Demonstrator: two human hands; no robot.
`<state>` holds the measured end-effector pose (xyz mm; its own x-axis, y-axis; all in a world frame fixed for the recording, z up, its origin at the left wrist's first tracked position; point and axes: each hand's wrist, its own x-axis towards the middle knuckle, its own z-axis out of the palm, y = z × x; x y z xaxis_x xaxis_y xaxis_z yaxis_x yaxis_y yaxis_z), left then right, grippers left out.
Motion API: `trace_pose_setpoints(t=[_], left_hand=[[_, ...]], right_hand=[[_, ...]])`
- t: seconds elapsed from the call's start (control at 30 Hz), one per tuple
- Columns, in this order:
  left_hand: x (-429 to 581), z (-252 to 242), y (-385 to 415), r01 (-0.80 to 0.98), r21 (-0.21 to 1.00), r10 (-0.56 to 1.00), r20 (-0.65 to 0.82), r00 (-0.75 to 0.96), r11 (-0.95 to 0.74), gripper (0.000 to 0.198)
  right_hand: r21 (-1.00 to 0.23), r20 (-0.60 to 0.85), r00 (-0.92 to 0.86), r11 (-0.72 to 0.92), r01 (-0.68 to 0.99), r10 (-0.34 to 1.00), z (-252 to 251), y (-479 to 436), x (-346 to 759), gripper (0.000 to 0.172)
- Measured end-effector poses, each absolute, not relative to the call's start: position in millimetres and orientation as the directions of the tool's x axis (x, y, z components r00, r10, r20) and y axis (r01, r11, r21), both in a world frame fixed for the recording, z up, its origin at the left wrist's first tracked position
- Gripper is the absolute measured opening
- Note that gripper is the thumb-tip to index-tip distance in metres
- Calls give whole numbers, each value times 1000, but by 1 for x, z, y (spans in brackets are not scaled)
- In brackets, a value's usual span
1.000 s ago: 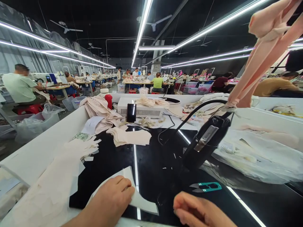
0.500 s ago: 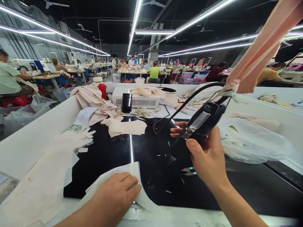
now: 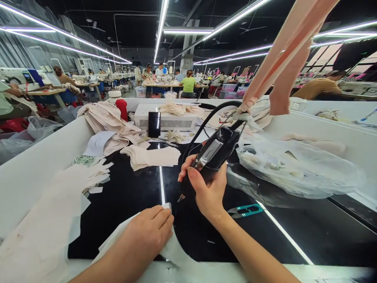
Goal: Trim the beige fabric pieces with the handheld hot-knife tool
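The right hand [image 3: 206,184] was wrapped around the black tool [image 3: 218,147], its thumb pressed to the near side and its fingertips showing beyond the far side. The tool was tilted, held up over the black counter [image 3: 123,208], with its metal tip pointing down and to the left, near the corner of the white piece [image 3: 174,248]. Whether that tip touched the counter could not be told.

The left hand [image 3: 150,230] lay palm down on the white piece, fingers pressed together along its upper corner; its thumb was hidden, so a pinch could not be made out. The piece lay at the near edge of the counter, reaching out on both sides of the hand.

A cord [image 3: 203,125] looped from the top of the tool, where a pink strip [image 3: 273,67] was tied, running up to the right. The teal snips [image 3: 249,210] lay on the counter just right of the right forearm, and a clear bag [image 3: 306,169] sat beyond them. Ahead of the left hand lay a beige stack [image 3: 156,156], and behind it a phone [image 3: 154,124] stood upright against a white box [image 3: 167,122].
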<state>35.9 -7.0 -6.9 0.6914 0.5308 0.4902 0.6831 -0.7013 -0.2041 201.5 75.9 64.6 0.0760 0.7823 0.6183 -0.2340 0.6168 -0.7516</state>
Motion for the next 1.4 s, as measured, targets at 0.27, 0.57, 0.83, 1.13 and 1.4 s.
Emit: trace_pose_setpoints(t=[0.27,0.57,0.83,1.13,1.4], left_hand=[[39,-21,-8,716,-226,491,591,640,-661,32],[39,-25,-8,716,-198,511,577,637,-669,29],[41,-17,-9,721,-164,502,615,609,-674,32],[36,-31,-14,756,-131,558,596,577,-641,26],[39,-22,-14,759,-102,547,632,549,-643,31]], right_hand=[[-743,618,32,597,-303,785,57,84,188,37],[-728,610,9,565,-389,792,59,81,186,38],[-733,610,-13,558,-389,792,55,78,183,39],[-715,633,8,588,-379,774,56,79,183,37],[-727,629,4,591,-349,777,59,78,183,35]])
